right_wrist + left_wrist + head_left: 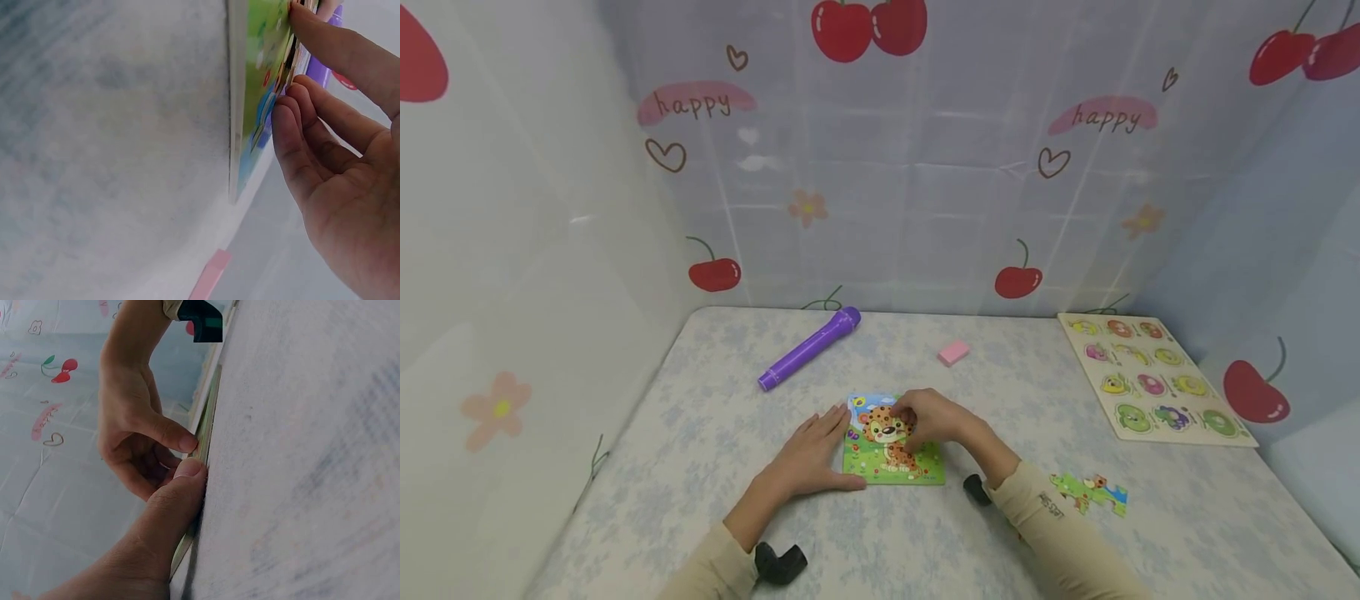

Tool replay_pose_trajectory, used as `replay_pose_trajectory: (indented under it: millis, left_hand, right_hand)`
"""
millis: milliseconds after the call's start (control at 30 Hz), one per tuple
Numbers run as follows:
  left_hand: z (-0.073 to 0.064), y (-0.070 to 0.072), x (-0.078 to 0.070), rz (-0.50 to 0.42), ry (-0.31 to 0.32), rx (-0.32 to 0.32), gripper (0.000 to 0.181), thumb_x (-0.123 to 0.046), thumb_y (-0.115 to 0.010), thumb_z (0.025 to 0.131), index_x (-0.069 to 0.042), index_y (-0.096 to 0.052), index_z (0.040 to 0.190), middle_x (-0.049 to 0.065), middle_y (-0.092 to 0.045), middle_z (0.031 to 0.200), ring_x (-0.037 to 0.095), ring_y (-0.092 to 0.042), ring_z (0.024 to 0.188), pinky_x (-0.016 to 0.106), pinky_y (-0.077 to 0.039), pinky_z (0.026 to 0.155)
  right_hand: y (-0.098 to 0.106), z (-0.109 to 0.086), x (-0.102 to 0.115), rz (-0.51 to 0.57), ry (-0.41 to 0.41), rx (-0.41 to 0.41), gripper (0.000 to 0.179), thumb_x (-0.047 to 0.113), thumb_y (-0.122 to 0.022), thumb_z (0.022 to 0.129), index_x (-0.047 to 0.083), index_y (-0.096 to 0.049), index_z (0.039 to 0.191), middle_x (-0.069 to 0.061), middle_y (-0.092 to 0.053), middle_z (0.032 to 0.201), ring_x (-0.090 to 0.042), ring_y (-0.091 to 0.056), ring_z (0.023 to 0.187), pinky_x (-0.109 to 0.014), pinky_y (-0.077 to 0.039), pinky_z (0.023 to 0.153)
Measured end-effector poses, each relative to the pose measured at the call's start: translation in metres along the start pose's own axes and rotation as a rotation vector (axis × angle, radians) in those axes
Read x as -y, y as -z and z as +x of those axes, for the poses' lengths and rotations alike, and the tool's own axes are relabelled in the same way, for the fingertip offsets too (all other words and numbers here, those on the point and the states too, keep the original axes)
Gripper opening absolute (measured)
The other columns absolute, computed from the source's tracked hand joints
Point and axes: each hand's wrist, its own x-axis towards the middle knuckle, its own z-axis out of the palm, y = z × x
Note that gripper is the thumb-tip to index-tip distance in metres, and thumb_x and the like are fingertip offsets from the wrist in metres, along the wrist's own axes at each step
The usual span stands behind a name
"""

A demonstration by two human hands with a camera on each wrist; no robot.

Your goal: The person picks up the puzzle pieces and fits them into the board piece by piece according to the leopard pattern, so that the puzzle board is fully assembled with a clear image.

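A small jigsaw puzzle board (pixel 868 471) with a spotted leopard cub on a green and blue ground lies flat on the table. My left hand (pixel 808 457) rests along its left side, fingers extended at the edge and thumb by the lower left corner. Over the right part of the cub, my right hand (pixel 934 417) pinches a puzzle piece (pixel 289 59) between thumb and fingers, at the board's surface. The piece is mostly hidden by the fingers. From the left wrist view, the left thumb (pixel 187 472) touches the board's edge, close to the right fingertips.
Behind the board lie a purple toy microphone (pixel 808 350) and a pink block (pixel 953 353). A wooden fruit puzzle board (pixel 1150 383) lies at the back right. Loose leopard-puzzle pieces (pixel 1093 492) lie beside the right forearm. Patterned curtains (pixel 880 242) surround the table.
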Motion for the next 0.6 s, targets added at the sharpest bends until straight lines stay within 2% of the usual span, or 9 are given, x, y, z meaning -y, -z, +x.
replay_pose_trajectory:
  millis: [167, 367, 600]
  left_hand:
    - [-0.0004, 0.0007, -0.0004, -0.009, 0.0, 0.001, 0.117, -0.08, -0.058, 0.074, -0.006, -0.019, 0.155, 0.01, -0.016, 0.164, 0.025, -0.017, 0.152, 0.049, -0.017, 0.123]
    - [-0.0017, 0.0011, -0.0011, -0.018, -0.002, -0.013, 0.117, -0.079, -0.06, 0.073, -0.005, -0.021, 0.155, 0.01, -0.018, 0.164, 0.026, -0.019, 0.152, 0.049, -0.019, 0.123]
    - [0.0003, 0.0007, 0.0001, -0.014, -0.003, -0.012, 0.117, -0.078, -0.06, 0.074, -0.005, -0.02, 0.155, 0.01, -0.016, 0.164, 0.026, -0.018, 0.152, 0.049, -0.018, 0.123]
  right_hand:
    - [0.0013, -0.0029, 0.0008, -0.001, 0.009, -0.008, 0.057, 0.014, -0.089, 0.069, 0.002, -0.066, 0.119, -0.004, -0.065, 0.101, -0.015, -0.059, 0.092, -0.032, -0.053, 0.081]
    - [0.0013, -0.0023, 0.0029, -0.007, 0.02, -0.047, 0.046, 0.022, -0.087, 0.073, 0.005, -0.069, 0.112, -0.003, -0.067, 0.094, -0.012, -0.058, 0.084, -0.029, -0.052, 0.075]
    - [-0.0011, 0.002, 0.0051, -0.034, -0.006, -0.011, 0.04, 0.021, -0.084, 0.076, 0.003, -0.069, 0.109, 0.0, -0.064, 0.086, -0.01, -0.054, 0.074, -0.024, -0.048, 0.065]
